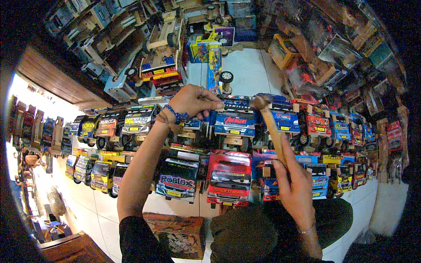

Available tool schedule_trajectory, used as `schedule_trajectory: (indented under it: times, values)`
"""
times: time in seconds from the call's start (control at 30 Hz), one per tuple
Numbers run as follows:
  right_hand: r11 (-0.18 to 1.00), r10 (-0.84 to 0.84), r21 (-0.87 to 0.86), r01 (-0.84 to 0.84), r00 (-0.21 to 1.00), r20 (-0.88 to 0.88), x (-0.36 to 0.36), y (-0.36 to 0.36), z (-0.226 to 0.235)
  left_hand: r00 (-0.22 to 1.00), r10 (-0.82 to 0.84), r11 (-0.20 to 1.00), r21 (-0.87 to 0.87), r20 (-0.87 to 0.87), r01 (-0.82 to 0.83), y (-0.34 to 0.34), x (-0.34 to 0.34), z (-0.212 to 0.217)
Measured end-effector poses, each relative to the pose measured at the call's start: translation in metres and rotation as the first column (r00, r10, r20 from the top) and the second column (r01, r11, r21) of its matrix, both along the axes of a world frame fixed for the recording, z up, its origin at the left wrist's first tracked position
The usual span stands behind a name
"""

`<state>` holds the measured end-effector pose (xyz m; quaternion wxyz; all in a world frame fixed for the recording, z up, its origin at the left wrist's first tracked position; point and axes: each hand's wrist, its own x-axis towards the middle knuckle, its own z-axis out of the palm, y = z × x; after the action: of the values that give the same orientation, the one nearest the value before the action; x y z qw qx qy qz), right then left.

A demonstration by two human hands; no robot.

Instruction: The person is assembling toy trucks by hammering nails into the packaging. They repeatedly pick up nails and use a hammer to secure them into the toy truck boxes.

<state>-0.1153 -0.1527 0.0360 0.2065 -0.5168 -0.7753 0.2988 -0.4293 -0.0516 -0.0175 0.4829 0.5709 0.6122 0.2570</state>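
My left hand (193, 101) reaches over the back row of toy trucks, its thumb and fingers pinched together at the roof of a blue toy truck (234, 122). Whatever sits between the fingertips is too small to make out. In my right hand (296, 186) is a hammer (274, 136), gripped by its wooden handle. The hammer's head is raised near the blue truck's upper right corner, a little apart from my left fingertips. Nearer to me, a red toy truck (229, 177) and a dark toy truck (176, 179) stand in the front row.
Toy trucks fill both rows to either side. Beyond them, a yellow and blue toy truck (215, 57) and wooden truck bodies (164, 39) rest on the white tiled floor (250, 72). A worn wooden box (197, 228) lies before me. Stacked parts crowd the right side.
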Motion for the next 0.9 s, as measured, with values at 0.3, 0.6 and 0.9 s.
schedule_trajectory:
  times: [0.3, 0.6, 0.9]
  values:
    - [0.987, 0.079, 0.116, -0.110, 0.966, 0.247, -0.020, 0.017, -0.024, 1.000, -0.009, 1.000, 0.025, -0.006, 0.009, 0.000, -0.002, -0.003]
    - [0.956, 0.105, 0.237, -0.174, 0.954, 0.280, -0.025, 0.016, -0.031, 1.000, -0.028, 0.998, 0.051, 0.013, 0.027, 0.002, -0.004, -0.009]
    - [0.922, 0.080, 0.330, -0.204, 0.933, 0.351, -0.029, 0.014, -0.037, 1.000, -0.011, 0.998, 0.055, 0.016, 0.010, 0.000, -0.003, -0.006]
